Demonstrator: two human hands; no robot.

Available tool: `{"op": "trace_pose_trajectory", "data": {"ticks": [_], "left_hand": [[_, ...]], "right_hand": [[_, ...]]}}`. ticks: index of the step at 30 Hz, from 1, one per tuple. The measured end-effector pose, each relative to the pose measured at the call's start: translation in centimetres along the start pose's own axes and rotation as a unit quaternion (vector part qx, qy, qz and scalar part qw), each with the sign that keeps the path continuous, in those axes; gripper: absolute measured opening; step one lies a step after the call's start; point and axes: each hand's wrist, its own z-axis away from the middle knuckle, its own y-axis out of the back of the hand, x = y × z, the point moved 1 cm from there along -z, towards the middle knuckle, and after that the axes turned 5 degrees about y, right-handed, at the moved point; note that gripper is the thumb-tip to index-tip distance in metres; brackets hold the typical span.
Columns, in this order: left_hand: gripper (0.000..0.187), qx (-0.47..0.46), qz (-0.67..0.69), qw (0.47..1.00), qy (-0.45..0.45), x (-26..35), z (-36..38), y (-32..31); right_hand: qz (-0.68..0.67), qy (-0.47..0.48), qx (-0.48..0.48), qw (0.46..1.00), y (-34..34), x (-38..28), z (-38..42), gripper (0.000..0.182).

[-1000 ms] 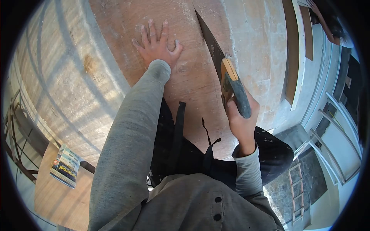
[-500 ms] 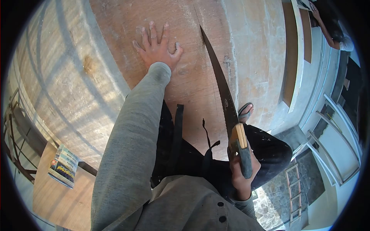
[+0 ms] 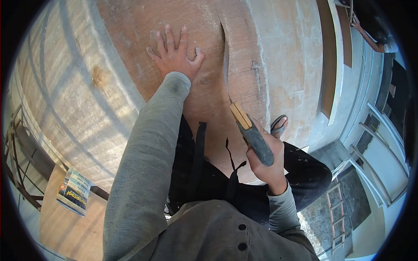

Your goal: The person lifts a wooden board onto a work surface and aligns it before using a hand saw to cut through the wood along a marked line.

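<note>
A handsaw is in my right hand [image 3: 271, 153], whose fingers wrap round its wood-and-dark-grey handle [image 3: 240, 115]. The saw blade [image 3: 226, 71] appears nearly edge-on, lying along a cut in the reddish-brown plywood sheet [image 3: 204, 102]; most of the blade is hidden below the surface. A narrow gap shows at the far end of the cut. To the left of this line, my left hand [image 3: 176, 58] presses flat on the plywood with its fingers spread, holding nothing.
My sandalled foot [image 3: 281, 125] rests right of the saw. At lower left, a printed Aquaproof container [image 3: 75, 191] stands on a wooden board [image 3: 61, 228]. A ladder [image 3: 335, 213] lies at lower right. Another person's arm [image 3: 368, 39] shows at upper right, near brown panels [image 3: 327, 61].
My right hand has pushed the saw forward and slightly left, away from my body. The blade, broadly visible before, is now mostly sunk in the cut. My left hand stays on the plywood.
</note>
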Motion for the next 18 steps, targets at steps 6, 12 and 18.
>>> {"op": "trace_pose_trajectory", "data": {"ticks": [6, 12, 18], "left_hand": [[0.073, 0.017, -0.022, 1.0, 0.0, 0.3, -0.6, 0.7], [0.074, 0.002, -0.009, 1.0, -0.004, -0.2, 1.0, -0.4], [0.074, 0.015, -0.017, 1.0, 0.004, 0.1, -0.7, -0.1]], "right_hand": [[0.087, -0.006, 0.151, 0.985, 0.8, -0.1, 6.6, 0.061], [-0.015, -0.014, 0.147, 0.989, 0.6, 0.7, -1.5, 0.003], [0.133, -0.035, 0.146, 0.98, 0.5, -1.6, 7.6, 0.059]]}}
